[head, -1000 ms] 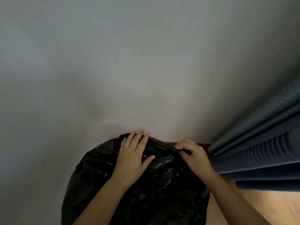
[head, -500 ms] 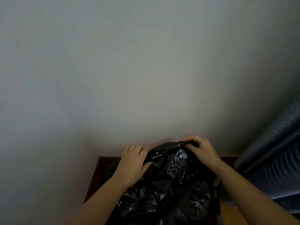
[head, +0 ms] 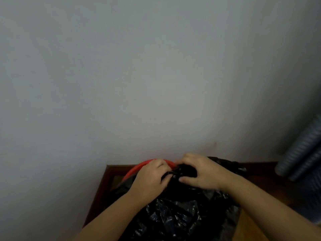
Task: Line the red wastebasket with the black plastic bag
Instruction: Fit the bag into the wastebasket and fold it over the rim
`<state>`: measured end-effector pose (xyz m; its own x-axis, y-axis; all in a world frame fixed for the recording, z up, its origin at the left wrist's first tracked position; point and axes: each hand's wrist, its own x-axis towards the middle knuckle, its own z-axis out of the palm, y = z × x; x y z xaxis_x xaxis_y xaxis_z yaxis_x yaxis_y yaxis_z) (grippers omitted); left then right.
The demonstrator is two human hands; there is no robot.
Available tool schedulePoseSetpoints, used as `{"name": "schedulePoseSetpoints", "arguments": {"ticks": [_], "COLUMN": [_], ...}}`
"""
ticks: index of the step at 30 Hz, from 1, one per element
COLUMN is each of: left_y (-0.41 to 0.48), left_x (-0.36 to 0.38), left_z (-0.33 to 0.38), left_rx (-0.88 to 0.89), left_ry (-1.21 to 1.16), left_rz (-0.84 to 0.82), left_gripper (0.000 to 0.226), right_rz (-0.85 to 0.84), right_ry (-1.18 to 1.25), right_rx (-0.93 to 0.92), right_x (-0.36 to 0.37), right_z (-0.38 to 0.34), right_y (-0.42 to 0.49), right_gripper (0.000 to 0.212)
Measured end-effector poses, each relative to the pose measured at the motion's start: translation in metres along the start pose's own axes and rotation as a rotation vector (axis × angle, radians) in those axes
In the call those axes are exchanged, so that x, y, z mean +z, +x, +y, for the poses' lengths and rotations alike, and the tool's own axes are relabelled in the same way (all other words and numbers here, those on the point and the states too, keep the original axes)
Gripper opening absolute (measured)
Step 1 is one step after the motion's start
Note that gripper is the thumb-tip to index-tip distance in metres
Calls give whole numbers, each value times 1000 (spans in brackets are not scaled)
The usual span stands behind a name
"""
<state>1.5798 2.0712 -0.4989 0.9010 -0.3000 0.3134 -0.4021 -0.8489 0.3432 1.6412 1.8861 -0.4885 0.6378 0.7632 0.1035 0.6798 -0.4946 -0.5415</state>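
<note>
The crumpled black plastic bag (head: 182,218) fills the lower middle of the head view and covers most of the red wastebasket (head: 139,168). Only the far left arc of the wastebasket's rim shows, close to the wall. My left hand (head: 151,180) and my right hand (head: 203,173) meet at the bag's top edge, both pinching a bunched fold of black plastic between fingers and thumbs just over the far rim. The inside of the wastebasket is hidden.
A plain grey wall (head: 139,75) stands right behind the wastebasket. A dark wooden skirting board (head: 100,193) runs along the floor's edge. Grey-blue curtain folds (head: 302,153) hang at the right. A strip of wooden floor (head: 251,226) shows at lower right.
The view has tilted down, and the wastebasket's red rim has come into sight. Both hands have drawn together and gathered the bag's top edge into a bunch.
</note>
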Motion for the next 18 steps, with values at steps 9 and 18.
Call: {"name": "schedulePoseSetpoints", "arguments": {"ticks": [9, 18], "left_y": [-39, -73], "left_x": [-32, -2], "left_z": [-3, -22], "left_rx": [114, -195], "left_ry": [42, 37], "left_rz": [-149, -127], "left_gripper": [56, 82], "right_rz": [118, 291], "right_ry": [-60, 72], "right_rx": [2, -6], "right_x": [23, 25], "right_z": [10, 15], "right_y": [-23, -30], "right_gripper": [27, 31]}}
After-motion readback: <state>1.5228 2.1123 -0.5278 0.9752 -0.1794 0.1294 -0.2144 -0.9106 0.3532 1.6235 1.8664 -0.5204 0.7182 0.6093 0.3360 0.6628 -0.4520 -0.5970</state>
